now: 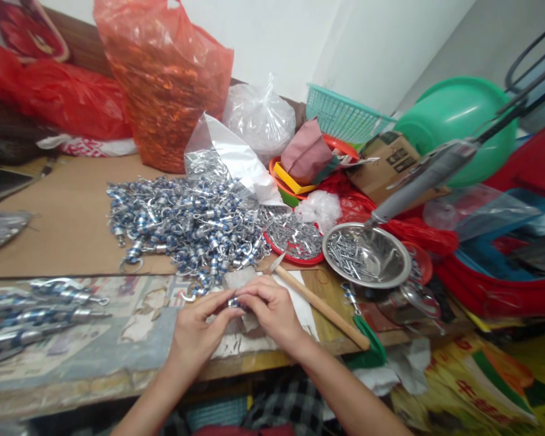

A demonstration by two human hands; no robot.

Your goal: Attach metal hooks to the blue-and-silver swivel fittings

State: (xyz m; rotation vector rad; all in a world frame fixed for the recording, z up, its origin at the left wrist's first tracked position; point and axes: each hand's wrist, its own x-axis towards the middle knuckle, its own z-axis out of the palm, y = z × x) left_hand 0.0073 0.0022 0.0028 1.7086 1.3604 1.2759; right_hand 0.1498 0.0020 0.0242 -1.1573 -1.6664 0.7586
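Observation:
Above the front edge of the workbench, my left hand (197, 327) and my right hand (270, 309) meet, fingertips pinched together. Between them is a small blue and silver metal fitting (237, 303), mostly covered by the fingers. Just behind the hands sits a grey metal block (241, 278). A hammer with a wooden handle (324, 310) lies right of my right hand, its head near the block. Beyond the hands spreads a large pile of blue and silver metal fittings with hooks (193, 221).
Right of the pile are a red tray of small metal parts (320, 259) and a steel bowl (402, 272) holding pins. More fittings (40, 315) lie at left. Behind stand an orange bag (168, 85), a teal basket (345, 112) and a green basin (463, 121). A grey-handled tool (427, 175) slants above the bowl.

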